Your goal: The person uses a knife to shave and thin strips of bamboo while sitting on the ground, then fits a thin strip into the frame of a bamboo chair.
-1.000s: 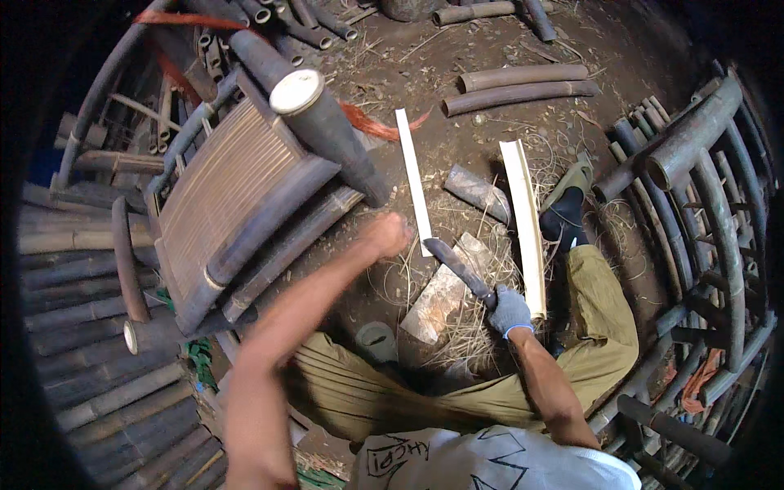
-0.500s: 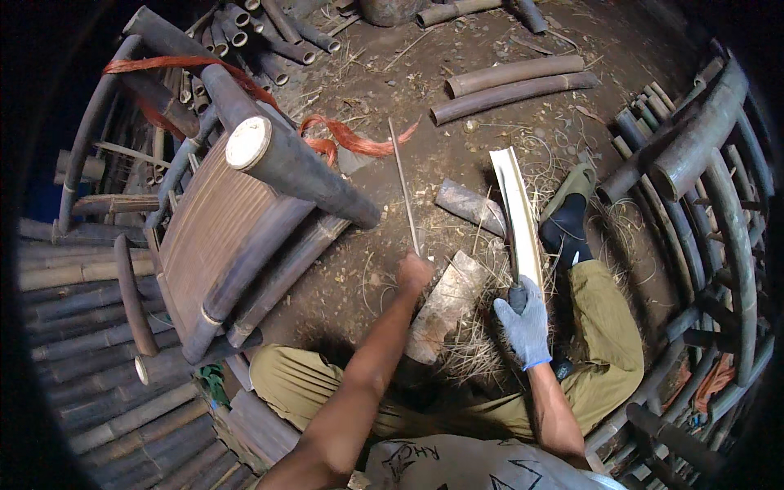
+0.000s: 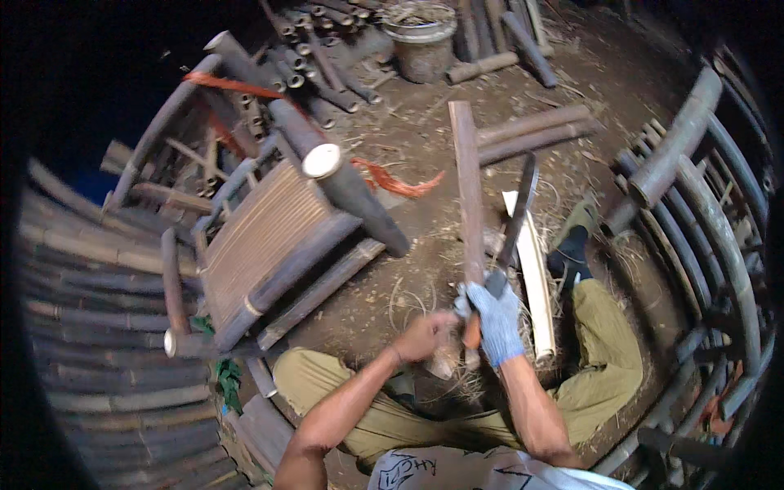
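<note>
My right hand (image 3: 498, 318), in a grey-blue glove, closes around a long dark-bladed knife (image 3: 519, 212) that points up and away. A brown bamboo slat (image 3: 466, 180) stretches away beside the blade, its near part passing against the glove's fingers; whether they grip it too is unclear. My bare left hand (image 3: 427, 336) is just left of the slat's near end, its fingers blurred by motion. Right of the glove, a split bamboo piece (image 3: 535, 286) with a pale inner face lies on the ground. Something orange by the glove is partly hidden.
A bamboo chair (image 3: 261, 229) with a slatted seat stands at left, an orange strip (image 3: 400, 181) near it. Two bamboo lengths (image 3: 531, 135) lie ahead. Farther off are a bucket (image 3: 419, 45) and stacked bamboo (image 3: 318, 61). Another bamboo frame (image 3: 682, 139) stands right.
The view has shifted. The thin stick has left my left hand, which moved toward my right. The split piece now lies apart from the glove; the brown slat and raised knife are at my right hand.
</note>
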Tool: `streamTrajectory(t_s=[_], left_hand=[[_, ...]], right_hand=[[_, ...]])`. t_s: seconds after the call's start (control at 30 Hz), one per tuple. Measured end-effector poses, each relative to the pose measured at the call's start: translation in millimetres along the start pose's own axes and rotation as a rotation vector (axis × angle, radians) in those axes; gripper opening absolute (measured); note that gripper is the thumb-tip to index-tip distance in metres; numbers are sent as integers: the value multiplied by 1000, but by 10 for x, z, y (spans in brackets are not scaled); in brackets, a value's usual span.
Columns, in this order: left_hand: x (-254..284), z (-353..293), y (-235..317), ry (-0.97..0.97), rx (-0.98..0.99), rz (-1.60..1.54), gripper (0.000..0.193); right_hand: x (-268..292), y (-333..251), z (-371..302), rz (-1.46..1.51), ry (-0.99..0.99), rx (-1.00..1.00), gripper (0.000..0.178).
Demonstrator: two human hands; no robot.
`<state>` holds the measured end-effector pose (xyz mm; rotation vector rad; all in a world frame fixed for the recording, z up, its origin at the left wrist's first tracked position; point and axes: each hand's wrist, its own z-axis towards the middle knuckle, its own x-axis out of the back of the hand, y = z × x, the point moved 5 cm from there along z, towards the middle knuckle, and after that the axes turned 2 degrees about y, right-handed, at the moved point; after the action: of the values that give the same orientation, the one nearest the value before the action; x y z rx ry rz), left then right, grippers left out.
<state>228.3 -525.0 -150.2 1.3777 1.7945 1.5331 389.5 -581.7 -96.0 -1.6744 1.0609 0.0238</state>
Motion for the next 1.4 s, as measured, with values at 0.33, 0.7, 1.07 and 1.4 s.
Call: streamTrajectory(t_s=[0.33,0.7,1.07,1.4], left_hand=[[978,-173,2484,632,-617,-524,39],[947,-311,1616,631,-603,26,24],[911,-473,1677,603,-674,147,23],[893,-492,1630,565,-647,200,23]], right_hand=[[57,65,-799,-727,10,313,39],[-144,-929,-1214,-899,-195,475,53],[-605,-969,-1295,-1151,-298,485,33],[-583,-920,-1304,-1117,-297,504,31]])
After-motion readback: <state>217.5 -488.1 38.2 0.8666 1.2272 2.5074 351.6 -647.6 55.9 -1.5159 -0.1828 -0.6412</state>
